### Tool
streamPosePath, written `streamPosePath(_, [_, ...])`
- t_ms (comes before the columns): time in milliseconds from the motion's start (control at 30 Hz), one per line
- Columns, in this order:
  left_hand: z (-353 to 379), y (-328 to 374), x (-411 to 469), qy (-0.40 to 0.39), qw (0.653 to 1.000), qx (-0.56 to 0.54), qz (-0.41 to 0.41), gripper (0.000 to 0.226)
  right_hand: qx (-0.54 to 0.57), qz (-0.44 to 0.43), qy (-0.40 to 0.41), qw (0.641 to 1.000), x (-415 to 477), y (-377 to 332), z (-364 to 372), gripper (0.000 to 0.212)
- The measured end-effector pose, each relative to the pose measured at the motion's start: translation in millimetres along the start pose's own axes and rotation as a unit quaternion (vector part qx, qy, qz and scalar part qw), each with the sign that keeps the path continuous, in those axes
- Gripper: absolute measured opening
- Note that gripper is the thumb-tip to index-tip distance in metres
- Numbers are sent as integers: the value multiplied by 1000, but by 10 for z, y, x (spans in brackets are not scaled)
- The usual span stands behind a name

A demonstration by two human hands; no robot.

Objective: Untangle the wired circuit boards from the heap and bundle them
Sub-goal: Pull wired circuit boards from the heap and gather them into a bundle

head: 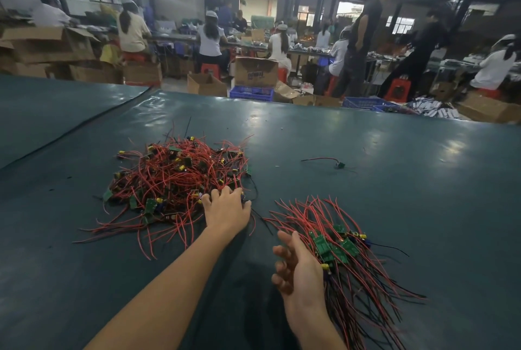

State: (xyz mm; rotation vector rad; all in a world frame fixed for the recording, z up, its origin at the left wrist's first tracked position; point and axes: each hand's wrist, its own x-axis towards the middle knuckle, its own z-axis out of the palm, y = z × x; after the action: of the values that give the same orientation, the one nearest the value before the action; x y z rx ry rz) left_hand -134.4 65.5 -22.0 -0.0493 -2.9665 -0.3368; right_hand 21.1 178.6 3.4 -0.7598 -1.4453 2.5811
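Wired circuit boards (321, 244): small green boards, each trailing thin red and black wires, some carrying yellow-capped parts; we find them in three places on the surface (408, 208).
Heap (177, 180): one, a tangled mound left of centre; its boards are too knotted for us to count.
Bundle (346, 259): one, near right, boards gathered at the middle, wires fanning out both ways roughly in line.
Stray board (339, 165): one, alone, well apart beyond the bundle.
Left hand (225, 210): back up, fingers reaching into the heap's near right edge, tips buried among wires; we cannot tell whether it grips any.
Right hand (298, 268): palm turned left, fingers loosely bent and spread, holding nothing, just beside the bundle.
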Motion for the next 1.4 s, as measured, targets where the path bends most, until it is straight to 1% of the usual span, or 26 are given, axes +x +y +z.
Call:
streamPosePath(100, [-7,-22,34,-4,1000,-8,-15,47,-14,-11,-7,1000,-9,-7,17,26])
streamPosePath(267, [-74,-1,102,-4,999,14,-29,38,-32,-23,-10,999,-21,-8,14,26])
streamPosePath(433, [-72,18,69,58,998,29,-24,33,-38,-22,-11,999,-21,-6,21,27])
streamPosePath(500, [-71,25,8,86,996,16,-6,34,-37,-23,-10,999,-12,-7,25,28])
streamPosePath(567, [-86,41,-102,126,991,-38,17,34,-39,-24,-9,999,-12,-2,28,28])
streamPosePath(600, [-105,47,-175,155,984,-87,29,32,-39,-24,-10,999,-13,2,27,28])
streamPosePath(633, [-142,48,-252,182,971,-148,42,29,-37,-24,-11,999,-12,2,26,28])
streamPosePath(667, [-188,37,-331,192,953,-229,57,25,-34,-24,-13,999,-11,3,24,28])
streamPosePath(700, [-232,25,-409,175,923,-337,67,21,-32,-23,-15,999,-9,6,21,28])
streamPosePath(733, [-281,18,-481,138,872,-466,64,18,-29,-25,-15,999,-6,3,17,28])
streamPosePath(767, [-326,-2,-551,98,798,-593,42,16,-25,-28,-15,999,-4,5,15,28])
streamPosePath(800, [-362,-45,-605,61,714,-697,1,16,-21,-31,-14,999,1,7,9,28])
streamPosePath(833, [-391,-103,-660,12,630,-776,-42,18,-17,-34,-14,999,6,10,4,28])
streamPosePath(867, [-404,-171,-712,-43,559,-824,-81,20,-14,-36,-16,999,5,12,-4,28])
streamPosePath(900, [-405,-233,-752,-95,507,-849,-112,21,-11,-36,-18,999,5,12,-8,28])
streamPosePath(933, [-401,-286,-785,-137,478,-858,-129,22,-11,-35,-21,999,6,15,-15,29])
streamPosePath(967, [-399,-325,-808,-169,468,-857,-133,22,-15,-34,-25,999,5,20,-17,29])
streamPosePath(1000, [-397,-351,-822,-188,472,-852,-130,23,-22,-36,-28,999,2,27,-15,28])
streamPosePath(1100, [-389,-314,-844,-222,506,-826,-113,27,-53,-59,-38,996,0,56,2,24])
streamPosePath(1167, [-369,-267,-861,-238,519,-814,-104,32,-76,-79,-46,993,-9,77,15,22])
streamPosePath(1300, [-294,-220,-888,-244,550,-794,-82,32,-114,-105,-66,986,-29,110,34,12])
streamPosePath(1367, [-274,-207,-891,-243,546,-799,-71,35,-162,-122,-91,975,-33,137,41,10])
streamPosePath(1400, [-271,-211,-891,-244,542,-801,-64,38,-196,-138,-112,964,-36,157,44,13])
